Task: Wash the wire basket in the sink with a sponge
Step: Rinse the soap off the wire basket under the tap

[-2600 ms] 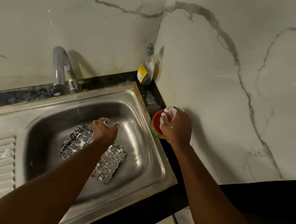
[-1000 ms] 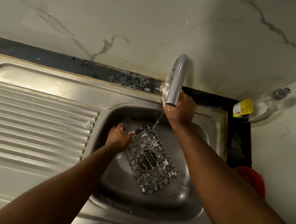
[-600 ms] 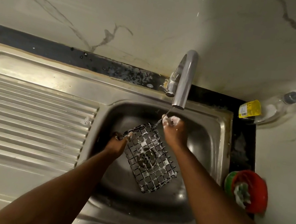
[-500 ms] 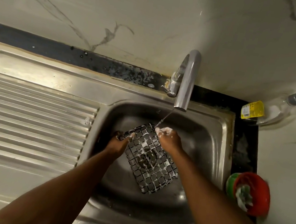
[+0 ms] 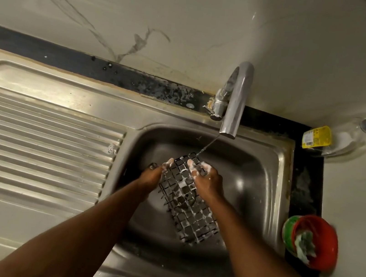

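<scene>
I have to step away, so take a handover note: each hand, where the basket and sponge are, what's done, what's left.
Left hand grips the wire basket at its left edge.
Right hand, foamy, grips its far right edge.
Basket is inside the sink, far end under a thin stream from the tap.
Sponge sits in the red bowl on the counter right of the sink.
Done: basket looks lathered. Left: rinse off the foam, then shut the tap.

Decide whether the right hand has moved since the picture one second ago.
Yes. It was up at the tap; now the right hand is lower, down in the sink, holding the far end of the wire basket.
</scene>
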A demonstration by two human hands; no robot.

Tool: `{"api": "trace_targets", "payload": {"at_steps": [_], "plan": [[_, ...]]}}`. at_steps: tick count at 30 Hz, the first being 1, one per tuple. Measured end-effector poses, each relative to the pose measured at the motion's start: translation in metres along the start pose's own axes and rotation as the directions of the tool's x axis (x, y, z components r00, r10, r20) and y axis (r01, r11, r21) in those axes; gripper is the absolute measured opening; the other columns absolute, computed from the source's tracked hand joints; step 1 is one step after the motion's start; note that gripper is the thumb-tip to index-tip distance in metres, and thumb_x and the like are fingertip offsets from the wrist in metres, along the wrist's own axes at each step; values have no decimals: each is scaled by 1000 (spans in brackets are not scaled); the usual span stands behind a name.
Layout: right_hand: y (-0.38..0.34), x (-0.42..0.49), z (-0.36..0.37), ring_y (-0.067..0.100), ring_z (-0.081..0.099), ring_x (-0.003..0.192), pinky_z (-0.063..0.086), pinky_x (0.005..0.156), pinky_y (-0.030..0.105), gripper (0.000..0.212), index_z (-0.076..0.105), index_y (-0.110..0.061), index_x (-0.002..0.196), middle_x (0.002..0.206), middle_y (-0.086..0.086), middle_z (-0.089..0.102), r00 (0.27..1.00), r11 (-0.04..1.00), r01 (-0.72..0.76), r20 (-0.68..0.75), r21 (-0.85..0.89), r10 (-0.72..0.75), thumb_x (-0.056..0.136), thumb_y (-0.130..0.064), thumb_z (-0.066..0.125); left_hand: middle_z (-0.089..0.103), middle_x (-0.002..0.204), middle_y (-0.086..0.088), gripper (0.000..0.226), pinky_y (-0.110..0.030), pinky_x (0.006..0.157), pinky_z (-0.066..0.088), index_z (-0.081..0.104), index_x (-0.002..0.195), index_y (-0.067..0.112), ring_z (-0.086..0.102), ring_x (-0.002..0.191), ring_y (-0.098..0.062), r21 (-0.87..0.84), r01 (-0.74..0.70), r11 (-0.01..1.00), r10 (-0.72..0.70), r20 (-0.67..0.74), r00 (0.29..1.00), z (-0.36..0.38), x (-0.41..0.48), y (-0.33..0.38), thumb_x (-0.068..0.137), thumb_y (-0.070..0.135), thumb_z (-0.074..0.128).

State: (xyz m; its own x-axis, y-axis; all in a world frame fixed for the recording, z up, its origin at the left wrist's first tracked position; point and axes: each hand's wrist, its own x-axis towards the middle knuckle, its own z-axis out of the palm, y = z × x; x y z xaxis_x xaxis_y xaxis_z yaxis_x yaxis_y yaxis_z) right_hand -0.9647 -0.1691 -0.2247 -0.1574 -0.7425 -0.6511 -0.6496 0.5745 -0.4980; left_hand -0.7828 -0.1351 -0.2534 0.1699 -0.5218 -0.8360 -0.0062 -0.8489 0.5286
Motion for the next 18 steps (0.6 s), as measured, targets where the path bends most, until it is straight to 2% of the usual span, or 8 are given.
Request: {"api": "trace_targets", "payload": {"at_steps": [2,5,8,11,13,15,17,18], "plan": [[-9,-6,-10,18,69,105,50,80,27,73,59,-32,139,125,-3,72,999,994,48,-4,-93,-49,84,-80,58,59,102,-9,49,-33,80,48,60,117,4,57,89,-22,45,-21,999,24,-70,997,-1,-7,4,104,51,55],[-23,-9,-27,11,66,89,50,68,26,52,56,-33,143,125,1,70,986,973,165,52,-164,-159,97,-56,60,66,109,-11,64,-42,89,58,58,119,5,65,101,-29,50,-154,987,161,-188,969,-7,-13,10,90,60,70],[-40,-10,-47,14,59,85,44,62,26,42,56,-25,143,126,7,68,975,941,222,49,-256,-217,105,-44,52,65,89,-8,45,-29,62,53,65,111,11,62,76,-22,-15,-253,967,253,45,966,-23,-28,35,97,54,66],[-56,-19,-53,20,67,91,56,72,30,40,64,-24,134,120,7,72,943,890,327,44,-319,-331,106,-47,49,68,91,-2,68,-31,65,53,64,120,27,65,74,-20,4,-220,975,213,244,946,-39,-49,58,79,81,60],[-65,-32,-47,25,71,98,58,84,35,39,68,-26,130,113,5,76,898,872,367,-120,-325,-423,105,-49,48,74,104,-15,58,-36,71,59,64,128,28,71,82,-31,-65,-223,973,232,263,936,-40,-65,68,94,73,52],[-72,-45,-35,26,72,98,58,84,37,45,69,-26,127,109,5,76,802,867,366,-357,-338,-478,104,-54,42,70,107,-10,51,-34,65,54,64,133,25,68,79,-23,-113,-233,966,254,252,934,-38,-86,82,103,61,45],[-85,-63,-26,30,70,100,57,86,43,65,66,-29,130,112,9,74,764,878,333,-448,-342,-464,98,-62,19,68,116,-7,57,-42,82,60,64,136,16,71,90,-22,-79,-276,958,286,205,936,-37,-104,91,105,58,43],[-91,-69,-21,32,67,105,55,89,47,71,64,-29,130,116,11,71,770,888,301,-461,-348,-442,94,-60,11,68,110,-9,54,-40,78,60,68,124,14,70,81,-16,-88,-285,954,296,176,939,-36,-106,92,104,59,44]]}}
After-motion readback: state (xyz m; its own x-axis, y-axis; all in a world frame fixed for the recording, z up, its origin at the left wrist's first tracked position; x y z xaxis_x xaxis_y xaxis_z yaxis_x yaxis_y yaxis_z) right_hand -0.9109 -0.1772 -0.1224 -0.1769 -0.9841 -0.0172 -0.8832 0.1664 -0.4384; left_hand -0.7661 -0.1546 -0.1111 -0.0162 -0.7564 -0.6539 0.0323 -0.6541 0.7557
